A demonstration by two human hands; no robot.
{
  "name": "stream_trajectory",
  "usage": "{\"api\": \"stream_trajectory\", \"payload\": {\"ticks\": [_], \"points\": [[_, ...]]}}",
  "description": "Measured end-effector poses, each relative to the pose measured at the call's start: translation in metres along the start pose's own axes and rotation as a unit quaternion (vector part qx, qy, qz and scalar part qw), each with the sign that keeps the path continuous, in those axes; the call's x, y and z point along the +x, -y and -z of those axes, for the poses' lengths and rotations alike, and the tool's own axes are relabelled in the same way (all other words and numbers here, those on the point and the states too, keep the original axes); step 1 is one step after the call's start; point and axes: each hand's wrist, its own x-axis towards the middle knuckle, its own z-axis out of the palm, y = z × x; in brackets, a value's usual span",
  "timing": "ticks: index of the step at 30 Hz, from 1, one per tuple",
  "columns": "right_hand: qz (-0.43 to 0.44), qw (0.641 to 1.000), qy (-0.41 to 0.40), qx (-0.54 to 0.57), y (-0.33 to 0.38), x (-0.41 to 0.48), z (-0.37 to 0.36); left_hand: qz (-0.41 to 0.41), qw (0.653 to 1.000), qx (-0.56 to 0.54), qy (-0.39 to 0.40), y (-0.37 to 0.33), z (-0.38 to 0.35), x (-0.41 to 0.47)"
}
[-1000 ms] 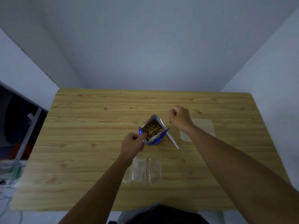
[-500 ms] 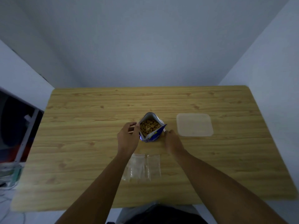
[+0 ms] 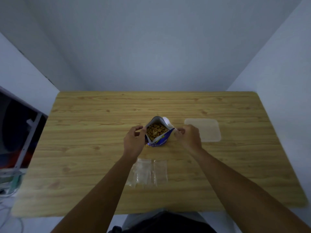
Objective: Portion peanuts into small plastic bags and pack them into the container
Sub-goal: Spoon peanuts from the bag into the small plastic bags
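Note:
An open blue peanut bag (image 3: 159, 140) with a silver lining stands at the table's middle, and peanuts (image 3: 156, 132) show inside it. My left hand (image 3: 133, 143) grips the bag's left rim. To the bag's right, my right hand (image 3: 189, 137) is closed on the handle of a white spoon (image 3: 166, 122), whose bowl points up at the bag's back right edge. Several empty clear small plastic bags (image 3: 149, 172) lie flat nearer to me, partly under my left forearm. A translucent container (image 3: 204, 130) sits on the table just beyond my right hand.
The wooden table (image 3: 84, 148) stands in a corner, with walls behind it and to its right. A dark screen with a white frame (image 3: 21, 132) stands off the left edge, and cables (image 3: 6, 190) lie below it.
My right hand came down to the table by the bag, took the white spoon and lifted it to the bag's right edge. My left hand shifted along the bag's left rim.

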Motion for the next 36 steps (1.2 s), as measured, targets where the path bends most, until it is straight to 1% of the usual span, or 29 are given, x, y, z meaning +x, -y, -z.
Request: {"api": "stream_trajectory", "payload": {"ticks": [3, 7, 9, 11, 13, 15, 19, 20, 22, 24, 26, 31, 34, 36], "points": [[0.031, 0.998, -0.052, 0.032, 0.009, 0.011, 0.031, 0.006, 1.0, -0.014, 0.005, 0.004, 0.0, 0.003], [0.072, 0.982, -0.11, 0.138, 0.028, 0.012, 0.061, 0.005, 1.0, -0.026, 0.008, 0.008, 0.0, 0.004], [0.103, 0.972, -0.124, 0.172, 0.042, 0.008, 0.068, 0.007, 1.0, -0.028, 0.007, 0.008, -0.001, 0.005], [0.152, 0.966, -0.118, 0.173, 0.053, 0.003, 0.069, 0.011, 0.999, -0.034, 0.007, 0.007, -0.001, 0.006], [0.213, 0.962, -0.096, 0.143, 0.059, -0.002, 0.067, 0.013, 0.999, -0.038, 0.01, 0.009, -0.001, 0.007], [0.274, 0.955, -0.073, 0.084, 0.061, -0.005, 0.062, 0.016, 0.999, -0.04, 0.012, 0.009, -0.001, 0.007], [0.334, 0.937, -0.067, -0.073, 0.057, -0.008, 0.047, 0.017, 0.999, -0.042, 0.012, 0.01, -0.001, 0.008], [0.332, 0.936, -0.062, -0.099, 0.056, -0.009, 0.043, 0.017, 0.999, -0.042, 0.012, 0.01, -0.001, 0.008], [0.287, 0.949, -0.035, -0.13, 0.052, -0.009, 0.034, 0.016, 0.999, -0.041, 0.012, 0.011, -0.001, 0.007], [0.206, 0.971, -0.024, -0.117, 0.048, -0.006, 0.027, 0.015, 0.999, -0.039, 0.012, 0.012, -0.001, 0.008], [0.14, 0.987, -0.023, -0.079, 0.042, -0.002, 0.024, 0.017, 0.999, -0.034, 0.011, 0.013, 0.0, 0.008], [0.107, 0.994, -0.002, -0.028, 0.034, -0.002, 0.028, 0.017, 0.999, -0.021, 0.026, 0.01, 0.002, 0.006], [0.069, 0.995, -0.006, 0.072, 0.027, -0.019, 0.03, 0.017, 0.999, -0.023, 0.026, 0.008, 0.007, -0.002], [0.043, 0.982, -0.048, 0.176, 0.019, -0.034, 0.024, 0.02, 1.0, -0.01, 0.019, 0.011, 0.011, -0.011]]}}
